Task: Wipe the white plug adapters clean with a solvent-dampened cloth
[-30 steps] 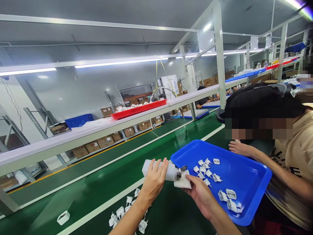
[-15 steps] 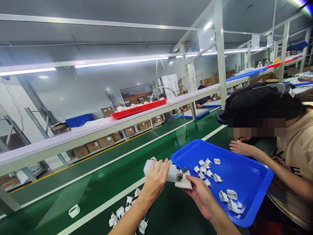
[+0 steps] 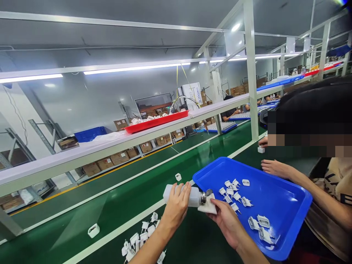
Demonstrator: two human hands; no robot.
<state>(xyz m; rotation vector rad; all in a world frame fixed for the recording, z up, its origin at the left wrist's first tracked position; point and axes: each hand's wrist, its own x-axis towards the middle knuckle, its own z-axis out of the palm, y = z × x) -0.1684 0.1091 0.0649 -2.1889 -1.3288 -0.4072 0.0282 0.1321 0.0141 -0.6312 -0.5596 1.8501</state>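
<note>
My left hand (image 3: 177, 203) is wrapped round a translucent plastic bottle (image 3: 194, 196) lying on its side, its metal neck toward the right. The bottle's flip cap (image 3: 209, 192) stands open. Against that mouth, my right hand (image 3: 224, 220) pinches a folded white cloth (image 3: 206, 206) between thumb and fingers. Just right of this hand is a blue tray (image 3: 288, 198) with several white plug pieces (image 3: 246, 201) in it. More white plug pieces (image 3: 143, 234) lie in a pile beside and partly behind my left forearm.
Two white housings (image 3: 94, 230) (image 3: 178, 177) sit on the green conveyor belt (image 3: 123, 200). A co-worker's hand (image 3: 275, 168) rests near the tray's far right edge. Above the belt runs a shelf (image 3: 104, 146) bearing a red tray (image 3: 156, 123) of white parts.
The white housings on the belt have shifted to the right. The co-worker has leaned back to the right, and a white part now shows by their hand. My hands hold nearly the same pose.
</note>
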